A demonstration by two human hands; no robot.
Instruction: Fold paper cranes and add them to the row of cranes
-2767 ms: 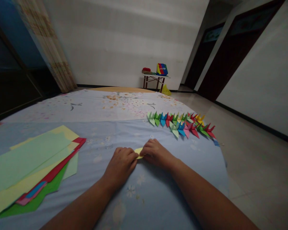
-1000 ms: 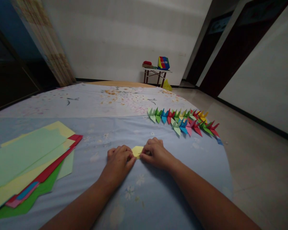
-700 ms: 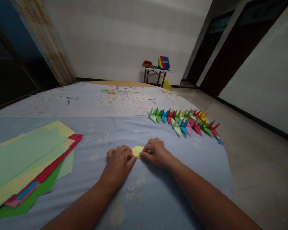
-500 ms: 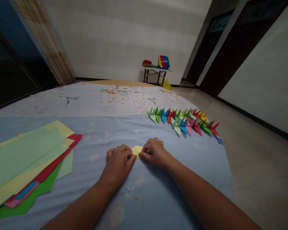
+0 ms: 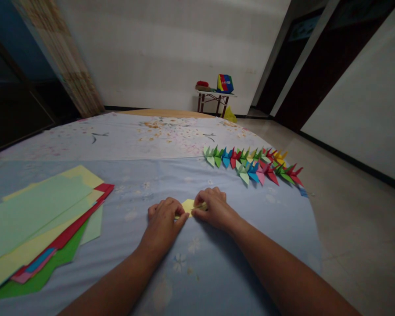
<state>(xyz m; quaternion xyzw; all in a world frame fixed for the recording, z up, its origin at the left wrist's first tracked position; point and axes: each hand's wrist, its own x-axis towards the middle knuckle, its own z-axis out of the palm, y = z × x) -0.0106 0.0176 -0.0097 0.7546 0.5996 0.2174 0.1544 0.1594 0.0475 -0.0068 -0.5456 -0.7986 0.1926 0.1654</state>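
A small folded yellow paper [image 5: 188,206] lies on the light blue floral cloth [image 5: 217,263], pinched between both my hands. My left hand [image 5: 163,221] presses its curled fingers on the paper's left edge. My right hand [image 5: 213,208] grips the right edge with closed fingers. Beyond them, to the right, two rows of several folded paper cranes [image 5: 253,164] in green, blue, red, pink and yellow stand on the cloth.
A stack of coloured paper sheets [image 5: 36,224] in green, yellow, red and blue lies at the left. The cloth's right edge [image 5: 311,228] drops to a tiled floor. A small table [image 5: 213,98] with a colourful box stands by the far wall.
The yellow paper has been worked between my fingers and shows a slightly different folded shape. Both hands stay in the same spot; the view has shifted a little.
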